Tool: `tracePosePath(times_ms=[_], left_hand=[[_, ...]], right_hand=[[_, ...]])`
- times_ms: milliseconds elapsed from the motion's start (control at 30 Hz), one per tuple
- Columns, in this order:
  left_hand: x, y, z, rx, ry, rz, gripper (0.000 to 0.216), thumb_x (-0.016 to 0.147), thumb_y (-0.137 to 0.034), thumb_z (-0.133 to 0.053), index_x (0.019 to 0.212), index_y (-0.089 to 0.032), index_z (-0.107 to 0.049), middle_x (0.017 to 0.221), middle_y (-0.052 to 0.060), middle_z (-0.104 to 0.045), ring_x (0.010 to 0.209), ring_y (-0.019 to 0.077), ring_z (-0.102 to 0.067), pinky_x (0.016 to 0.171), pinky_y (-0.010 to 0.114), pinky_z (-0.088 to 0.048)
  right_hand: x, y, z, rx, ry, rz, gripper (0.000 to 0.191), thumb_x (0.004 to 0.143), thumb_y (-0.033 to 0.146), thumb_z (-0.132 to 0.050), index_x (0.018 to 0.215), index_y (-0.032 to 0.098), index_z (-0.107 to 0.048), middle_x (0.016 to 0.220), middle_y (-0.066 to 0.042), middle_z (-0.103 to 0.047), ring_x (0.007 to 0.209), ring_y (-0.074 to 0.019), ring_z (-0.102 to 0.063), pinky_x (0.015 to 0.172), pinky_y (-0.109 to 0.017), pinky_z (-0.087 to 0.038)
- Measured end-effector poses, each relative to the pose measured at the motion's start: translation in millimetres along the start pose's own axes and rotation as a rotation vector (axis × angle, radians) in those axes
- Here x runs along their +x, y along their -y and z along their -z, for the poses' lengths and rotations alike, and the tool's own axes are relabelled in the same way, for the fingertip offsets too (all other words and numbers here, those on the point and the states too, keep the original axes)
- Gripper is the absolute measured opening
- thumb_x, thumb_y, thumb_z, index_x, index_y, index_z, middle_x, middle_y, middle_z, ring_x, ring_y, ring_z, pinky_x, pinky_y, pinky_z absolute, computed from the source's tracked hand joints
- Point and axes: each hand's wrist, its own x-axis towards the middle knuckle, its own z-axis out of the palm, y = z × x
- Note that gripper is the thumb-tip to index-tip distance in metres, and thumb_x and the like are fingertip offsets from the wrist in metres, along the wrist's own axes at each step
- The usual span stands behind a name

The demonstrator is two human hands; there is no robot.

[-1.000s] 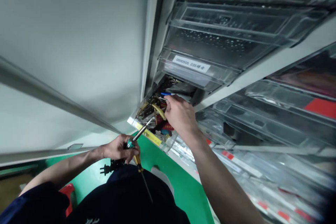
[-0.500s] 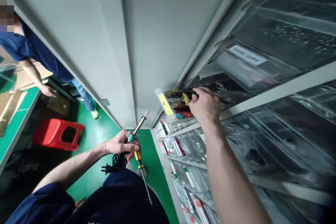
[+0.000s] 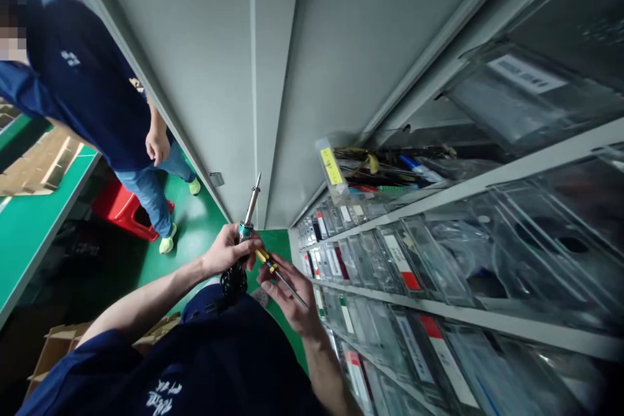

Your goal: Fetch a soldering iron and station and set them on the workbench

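Note:
My left hand point(image 3: 231, 252) is closed around a soldering iron point(image 3: 249, 211) whose metal tip points up. A coiled black cord point(image 3: 234, 279) hangs below its grip. The same hand also holds a screwdriver point(image 3: 266, 260) with a yellow and black handle, its shaft slanting down to the right. My right hand point(image 3: 288, 296) is beside the screwdriver, fingers apart and slightly curled. The shaft crosses in front of its palm; whether they touch is unclear. Up to the right, a clear drawer point(image 3: 341, 190) with a yellow label sticks out of the shelf, holding assorted tools and a blue-and-white item.
Shelves of clear drawers point(image 3: 414, 260) line the right side. A grey cabinet panel point(image 3: 209, 78) stands ahead. At left, a person in a navy shirt point(image 3: 92, 84) stands by a green table point(image 3: 58, 198) and a red stool point(image 3: 121, 208).
My right hand has left the pulled-out drawer and come down beside the screwdriver. My left hand keeps both tools. The other person has moved closer, in front of the stool.

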Motion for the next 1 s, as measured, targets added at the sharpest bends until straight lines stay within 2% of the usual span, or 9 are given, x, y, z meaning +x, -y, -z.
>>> tracePosePath(times_ms=[67, 200, 300, 367, 467, 600, 700, 833, 1000], left_hand=[[0, 2, -5, 0.018, -0.018, 0.010, 0.046, 0.075, -0.054, -0.069, 0.067, -0.009, -0.062, 0.044, 0.002, -0.060, 0.033, 0.0078, -0.048, 0.037, 0.019, -0.036], [3, 3, -15, 0.061, -0.015, 0.039, 0.048, 0.076, -0.056, -0.067, 0.069, -0.009, -0.063, 0.044, 0.002, -0.060, 0.034, 0.0087, -0.050, 0.037, 0.019, -0.037], [7, 2, -19, 0.094, 0.028, 0.053, 0.047, 0.078, -0.056, -0.065, 0.073, -0.009, -0.064, 0.045, 0.002, -0.060, 0.034, 0.0084, -0.048, 0.037, 0.019, -0.036], [11, 1, -22, 0.151, 0.072, 0.046, 0.048, 0.079, -0.057, -0.063, 0.076, -0.009, -0.065, 0.046, 0.002, -0.060, 0.034, 0.0082, -0.048, 0.037, 0.019, -0.036], [20, 1, -24, 0.282, 0.162, 0.030, 0.049, 0.082, -0.058, -0.058, 0.073, -0.010, -0.062, 0.046, 0.002, -0.059, 0.037, 0.0083, -0.048, 0.040, 0.019, -0.037], [34, 4, -27, 0.466, 0.351, 0.017, 0.046, 0.081, -0.058, -0.059, 0.078, -0.013, -0.056, 0.046, -0.004, -0.053, 0.040, 0.0081, -0.046, 0.043, 0.019, -0.034], [43, 4, -32, 0.587, 0.564, -0.016, 0.048, 0.083, -0.059, -0.055, 0.086, -0.012, -0.057, 0.047, -0.006, -0.046, 0.042, 0.0084, -0.042, 0.043, 0.020, -0.030], [46, -1, -40, 0.681, 0.838, -0.105, 0.046, 0.092, -0.052, -0.043, 0.103, -0.011, -0.059, 0.053, -0.006, -0.048, 0.046, 0.0096, -0.043, 0.049, 0.022, -0.034], [37, -4, -45, 0.751, 1.050, -0.190, 0.039, 0.093, -0.044, -0.048, 0.115, -0.014, -0.058, 0.074, 0.002, -0.064, 0.062, 0.0133, -0.056, 0.060, 0.024, -0.043]], right_hand=[[-10, -19, -14, 0.082, -0.147, 0.033, 0.036, 0.080, 0.038, -0.067, 0.115, 0.030, -0.065, 0.094, -0.005, -0.070, 0.082, -0.0240, -0.068, 0.075, -0.039, -0.058], [-7, -36, -28, -0.028, -0.391, 0.234, 0.025, 0.084, 0.035, -0.063, 0.106, 0.027, -0.069, 0.097, -0.007, -0.068, 0.089, -0.0240, -0.066, 0.077, -0.039, -0.057], [-3, -34, -25, -0.101, -0.487, 0.379, 0.019, 0.086, 0.031, -0.061, 0.102, 0.025, -0.068, 0.094, -0.006, -0.064, 0.089, -0.0210, -0.064, 0.077, -0.034, -0.056], [-4, -27, -18, -0.116, -0.605, 0.438, 0.016, 0.088, 0.032, -0.058, 0.099, 0.024, -0.067, 0.099, -0.007, -0.062, 0.091, -0.0197, -0.063, 0.079, -0.033, -0.055], [-12, -11, -4, 0.040, -0.744, 0.422, 0.018, 0.089, 0.038, -0.056, 0.098, 0.024, -0.063, 0.097, -0.006, -0.062, 0.089, -0.0190, -0.063, 0.082, -0.037, -0.054], [-29, 19, 6, 0.366, -0.743, 0.291, 0.025, 0.081, 0.046, -0.064, 0.089, 0.023, -0.061, 0.075, 0.000, -0.059, 0.063, -0.0138, -0.059, 0.056, -0.028, -0.051], [-41, 37, -1, 0.474, -0.910, 0.262, 0.027, 0.074, 0.043, -0.072, 0.077, 0.020, -0.059, 0.064, 0.005, -0.050, 0.045, -0.0059, -0.045, 0.040, -0.019, -0.034], [-51, 41, -19, 0.436, -1.191, 0.296, 0.029, 0.068, 0.040, -0.077, 0.071, 0.017, -0.059, 0.050, 0.009, -0.037, 0.038, -0.0015, -0.025, 0.038, -0.019, -0.016], [-59, 34, -41, 0.418, -1.342, 0.369, 0.027, 0.072, 0.040, -0.074, 0.072, 0.018, -0.060, 0.046, 0.009, -0.035, 0.039, -0.0027, -0.025, 0.040, -0.021, -0.018]])
